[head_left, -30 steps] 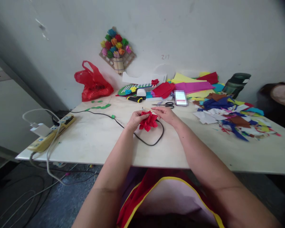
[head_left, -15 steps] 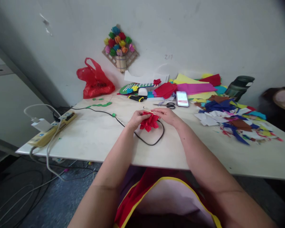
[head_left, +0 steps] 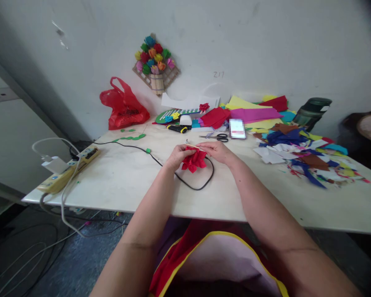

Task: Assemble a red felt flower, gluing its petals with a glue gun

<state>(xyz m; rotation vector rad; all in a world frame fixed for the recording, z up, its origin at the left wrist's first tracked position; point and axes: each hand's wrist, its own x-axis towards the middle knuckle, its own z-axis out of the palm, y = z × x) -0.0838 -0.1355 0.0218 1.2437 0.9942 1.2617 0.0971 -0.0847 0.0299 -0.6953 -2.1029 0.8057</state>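
A red folded paper flower [head_left: 194, 161] sits between my two hands over the middle of the white table [head_left: 120, 181]. My left hand [head_left: 177, 155] grips its left side. My right hand [head_left: 216, 150] pinches its upper right edge, where a thin pale stick shows at the fingertips. A black cable [head_left: 198, 186] loops on the table just under the flower.
Scissors [head_left: 218, 136], a phone [head_left: 237, 128], a yellow-black knife [head_left: 177, 129] and coloured paper sheets [head_left: 250, 112] lie behind. Paper scraps [head_left: 303, 156] spread at right, a dark bottle [head_left: 311, 109] beyond them. A red bag [head_left: 123, 106] and power strip [head_left: 66, 171] are left.
My right hand has closed in onto the flower's upper edge. The view has shifted slightly; the flower stays in place.
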